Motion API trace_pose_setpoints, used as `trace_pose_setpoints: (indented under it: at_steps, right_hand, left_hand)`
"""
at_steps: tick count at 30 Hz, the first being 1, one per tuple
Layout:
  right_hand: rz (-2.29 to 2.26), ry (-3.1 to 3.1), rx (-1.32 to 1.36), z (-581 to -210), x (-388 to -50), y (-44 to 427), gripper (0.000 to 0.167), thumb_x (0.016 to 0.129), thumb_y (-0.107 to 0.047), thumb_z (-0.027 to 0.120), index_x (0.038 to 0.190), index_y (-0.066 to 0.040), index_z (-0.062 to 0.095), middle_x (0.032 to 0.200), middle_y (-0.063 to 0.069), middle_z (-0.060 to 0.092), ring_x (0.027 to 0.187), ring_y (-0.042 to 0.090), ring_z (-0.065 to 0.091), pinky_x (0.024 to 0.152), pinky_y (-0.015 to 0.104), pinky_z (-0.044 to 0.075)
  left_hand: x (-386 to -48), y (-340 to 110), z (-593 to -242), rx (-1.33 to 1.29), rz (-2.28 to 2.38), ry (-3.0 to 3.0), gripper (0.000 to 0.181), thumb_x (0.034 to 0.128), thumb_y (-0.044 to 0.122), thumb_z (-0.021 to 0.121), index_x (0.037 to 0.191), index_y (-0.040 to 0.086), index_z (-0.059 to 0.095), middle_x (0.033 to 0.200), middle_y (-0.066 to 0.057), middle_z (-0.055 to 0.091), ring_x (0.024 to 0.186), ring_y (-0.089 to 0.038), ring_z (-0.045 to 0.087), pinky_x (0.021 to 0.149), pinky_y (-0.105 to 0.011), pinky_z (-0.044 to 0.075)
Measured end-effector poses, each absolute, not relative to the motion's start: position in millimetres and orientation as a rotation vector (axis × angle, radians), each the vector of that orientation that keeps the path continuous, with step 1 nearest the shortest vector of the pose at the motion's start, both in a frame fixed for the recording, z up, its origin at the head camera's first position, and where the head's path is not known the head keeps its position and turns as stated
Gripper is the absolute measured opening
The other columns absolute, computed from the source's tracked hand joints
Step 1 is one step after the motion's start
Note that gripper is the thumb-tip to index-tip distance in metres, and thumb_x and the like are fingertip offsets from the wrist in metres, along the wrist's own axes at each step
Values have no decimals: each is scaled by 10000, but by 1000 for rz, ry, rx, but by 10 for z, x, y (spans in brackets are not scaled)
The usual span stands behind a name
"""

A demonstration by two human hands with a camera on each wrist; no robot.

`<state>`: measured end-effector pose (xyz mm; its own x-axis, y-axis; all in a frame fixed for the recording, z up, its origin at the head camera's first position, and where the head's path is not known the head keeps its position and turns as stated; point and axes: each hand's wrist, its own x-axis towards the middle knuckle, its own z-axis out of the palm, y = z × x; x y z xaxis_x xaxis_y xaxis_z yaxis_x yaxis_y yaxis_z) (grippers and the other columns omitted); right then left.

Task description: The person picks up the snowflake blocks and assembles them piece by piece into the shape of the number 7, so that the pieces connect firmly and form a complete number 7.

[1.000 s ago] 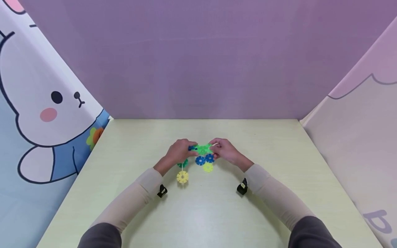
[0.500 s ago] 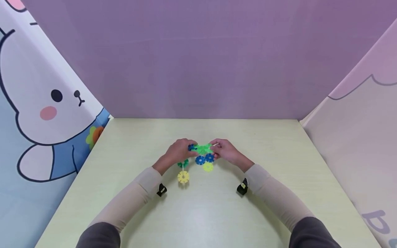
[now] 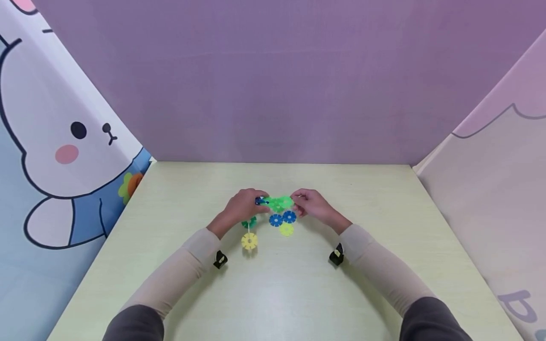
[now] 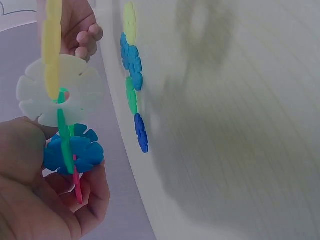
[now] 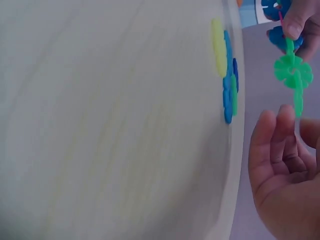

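Note:
My left hand holds a linked chain of notched snowflake discs. In the left wrist view its fingers grip around a blue disc, with a pink disc edge-on beside it. A green disc, a white disc and a yellow disc continue the chain toward the camera. Bright green discs stick out at the other end, toward my right hand. Its fingertips and thumb are parted around the tip of the last green disc; contact cannot be told.
Loose discs lie flat on the pale table: blue discs, a yellow-green disc, a green disc and a dark blue disc. A purple panel stands behind, with printed cloth at both sides.
The right hand has shifted slightly right, its fingertips now at the outer edge of the green discs. My left hand and the chain have moved slightly left and away.

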<state>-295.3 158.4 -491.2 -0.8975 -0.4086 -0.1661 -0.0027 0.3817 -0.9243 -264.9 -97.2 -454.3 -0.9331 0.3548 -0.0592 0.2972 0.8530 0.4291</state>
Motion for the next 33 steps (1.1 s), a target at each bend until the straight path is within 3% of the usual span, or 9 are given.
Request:
trace_pose_setpoints:
  at_steps: [5,12,21,33]
  right_hand:
    - [-1324,2428,-425,-4939,-2963,1625,197,1045,-159,557,1186,-59,649,870,87,670,695,167,606,657,299,564]
    - [-1049,2532,-565,-4970,-2959,1632,219,1021,-167,615,1214,-78,665,973,65,709,708,149,621,649,273,535]
    - [-842,2584,-733,-4952,-2960,1593,316,938,-195,733,1231,-80,699,765,-9,664,652,102,508,631,245,433]
    - [-815,2588,-708,-4971,-2922,1569,307,912,-157,752,1214,-113,717,769,-10,633,670,117,512,629,250,432]
  left_hand:
    - [-2650,-1007,-4548,495,643,2892,469,940,394,737,1367,219,656,1337,-32,687,1150,-229,652,912,-434,572]
    - [-2642,-1024,-4552,496,650,2885,476,944,398,732,1374,210,651,1337,-44,686,1117,-225,666,872,-421,579]
    - [-2643,-1042,-4572,494,630,2889,474,944,384,734,1378,215,648,1360,-43,676,1154,-242,660,855,-416,580]
    - [-2636,-1026,-4571,481,644,2882,473,943,364,741,1380,208,648,1358,-44,678,1162,-241,655,896,-429,578]
